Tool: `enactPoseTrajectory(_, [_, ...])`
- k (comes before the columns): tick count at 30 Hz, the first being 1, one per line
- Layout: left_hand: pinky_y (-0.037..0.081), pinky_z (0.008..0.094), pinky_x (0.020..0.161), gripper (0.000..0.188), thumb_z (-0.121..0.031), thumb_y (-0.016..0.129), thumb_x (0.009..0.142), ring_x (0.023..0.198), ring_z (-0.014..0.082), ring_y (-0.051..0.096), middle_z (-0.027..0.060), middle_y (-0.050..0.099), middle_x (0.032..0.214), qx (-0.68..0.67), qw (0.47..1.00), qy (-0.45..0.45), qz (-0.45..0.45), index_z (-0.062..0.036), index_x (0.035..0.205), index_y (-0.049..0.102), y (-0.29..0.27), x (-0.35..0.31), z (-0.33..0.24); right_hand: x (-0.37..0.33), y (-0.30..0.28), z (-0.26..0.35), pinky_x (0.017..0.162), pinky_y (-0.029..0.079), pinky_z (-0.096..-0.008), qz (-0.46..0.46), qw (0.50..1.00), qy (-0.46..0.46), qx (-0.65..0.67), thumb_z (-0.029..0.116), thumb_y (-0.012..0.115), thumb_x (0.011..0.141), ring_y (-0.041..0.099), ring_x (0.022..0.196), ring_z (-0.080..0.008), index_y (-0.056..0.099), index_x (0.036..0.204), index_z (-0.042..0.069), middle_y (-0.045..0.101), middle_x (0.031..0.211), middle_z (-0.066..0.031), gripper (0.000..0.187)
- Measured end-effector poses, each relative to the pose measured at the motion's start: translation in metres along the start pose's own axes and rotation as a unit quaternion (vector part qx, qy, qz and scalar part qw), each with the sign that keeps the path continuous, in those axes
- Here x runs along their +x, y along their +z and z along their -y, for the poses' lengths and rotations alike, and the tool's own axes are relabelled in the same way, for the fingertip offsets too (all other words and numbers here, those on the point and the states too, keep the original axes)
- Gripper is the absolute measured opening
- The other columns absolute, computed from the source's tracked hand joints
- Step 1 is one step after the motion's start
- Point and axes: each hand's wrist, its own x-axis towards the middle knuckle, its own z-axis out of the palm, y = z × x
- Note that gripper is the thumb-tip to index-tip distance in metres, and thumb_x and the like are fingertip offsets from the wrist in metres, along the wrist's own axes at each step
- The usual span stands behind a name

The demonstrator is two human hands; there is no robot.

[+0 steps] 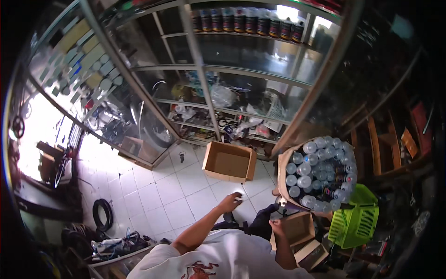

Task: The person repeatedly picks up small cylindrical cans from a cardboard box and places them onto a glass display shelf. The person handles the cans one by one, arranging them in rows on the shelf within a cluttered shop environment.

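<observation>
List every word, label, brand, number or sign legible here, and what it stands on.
Readable text: none.
Row of dark bottles, upper shelf: labels too small and blurred to read.
Dark-labelled bottles among the clear plastic bottles: too small to read.
Small pale boxes, upper left: any print too blurred.
White T-shirt: red motif, no legible lettering.
Central open cardboard box: no lettering discernible.

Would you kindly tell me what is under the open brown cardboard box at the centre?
White floor tiles show beside the open brown cardboard box; whatever lies directly beneath is covered.
</observation>
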Motion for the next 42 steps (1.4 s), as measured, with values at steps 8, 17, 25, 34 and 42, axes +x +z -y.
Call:
enactPoseTrajectory(8, [0.058, 0.0371, 0.075, 0.047, -0.029, 0.074, 0.092, 0.084, 0.0229, 0.073, 0.0171, 0.075, 0.100, -0.033, 0.919, -0.368, -0.136, -0.0007, 0.128, 0.062, -0.098, -0.163, 0.214, 0.006, 0.072, -0.042, 0.076, 0.057, -0.0437, 0.226, 0.963, 0.131, -0.068, 0.043, 0.075, 0.089, 0.069, 0.081, -0.0275, 0.068, 0.113, 0.001, 0.072, 0.093, -0.0117, 0.049])
enactPoseTrajectory(17, [0.048, 0.0325, 0.046, 0.055, -0.032, 0.081, 0.089, 0.057, 0.0167, 0.062, 0.0115, 0.072, 0.078, -0.197, 0.830, -0.495, -0.163, -0.0066, 0.132, 0.059, -0.093, -0.274, 0.322, 0.071, 0.146, 0.149, 0.077, 0.058, -0.0451, 0.277, 0.913, 0.039, -0.297, 0.061, 0.070, 0.085, 0.072, 0.081, -0.0374, 0.073, 0.099, 0.002, 0.074, 0.091, -0.0197, 0.061])
enactPoseTrajectory(25, [0.051, 0.0352, 0.052, 0.054, -0.034, 0.080, 0.090, 0.071, 0.0202, 0.069, 0.0131, 0.072, 0.088, -0.227, 0.841, -0.449, -0.200, -0.0059, 0.130, 0.057, -0.191, -0.217, 0.329, 0.114, 0.232, 0.462, 0.096, 0.053, -0.0365, 0.179, 0.961, -0.207, -0.035, 0.035, 0.068, 0.100, 0.067, 0.113, -0.0264, 0.055, 0.132, 0.003, 0.069, 0.119, -0.0166, 0.048])
enactPoseTrajectory(34, [0.056, 0.0414, 0.090, 0.040, -0.026, 0.071, 0.097, 0.108, 0.0304, 0.070, 0.0184, 0.070, 0.121, -0.069, 0.938, -0.169, -0.294, -0.0014, 0.127, 0.061, -0.413, -0.044, 0.186, 0.085, 0.168, 0.918, 0.083, 0.052, -0.0324, 0.065, 0.848, -0.508, 0.138, 0.043, 0.070, 0.096, 0.069, 0.089, -0.0147, 0.066, 0.116, 0.001, 0.074, 0.098, -0.0097, 0.047])
enactPoseTrajectory(42, [0.054, 0.0378, 0.098, 0.036, -0.012, 0.067, 0.099, 0.117, 0.0261, 0.067, 0.0137, 0.067, 0.128, -0.023, 0.976, 0.023, -0.214, -0.0043, 0.133, 0.058, -0.552, 0.051, 0.011, 0.239, 0.127, 1.152, 0.091, 0.055, -0.0471, -0.189, 0.839, -0.510, -0.024, 0.036, 0.068, 0.096, 0.068, 0.105, -0.0397, 0.051, 0.144, 0.003, 0.064, 0.130, -0.0264, 0.060])
